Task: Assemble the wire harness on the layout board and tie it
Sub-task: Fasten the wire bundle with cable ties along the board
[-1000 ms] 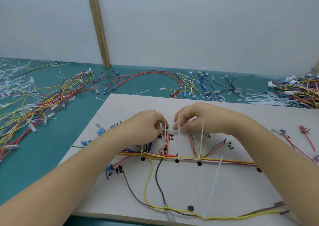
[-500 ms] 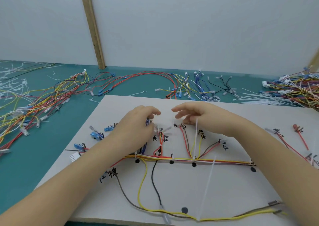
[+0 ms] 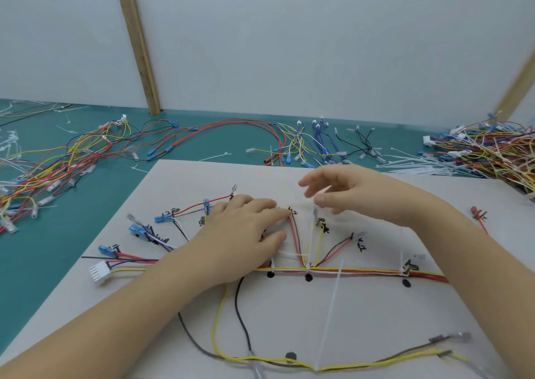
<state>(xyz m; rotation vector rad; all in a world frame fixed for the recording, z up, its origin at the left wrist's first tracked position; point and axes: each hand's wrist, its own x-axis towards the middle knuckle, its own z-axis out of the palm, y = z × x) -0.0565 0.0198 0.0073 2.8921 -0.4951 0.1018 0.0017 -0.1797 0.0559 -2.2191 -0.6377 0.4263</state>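
Neither grip holds anything: the left hand lies flat, fingers pressing the harness branches onto the layout board, while the right hand hovers above, fingers loosely spread. A cable tie stands untrimmed at the lower bundle. If the pressing hand slides, branches could drift off their marks before tying. Spare wires and ties litter the teal desk below a pale wall.

left hand: palm down, fingers flat | right hand: raised, fingers loosely spread
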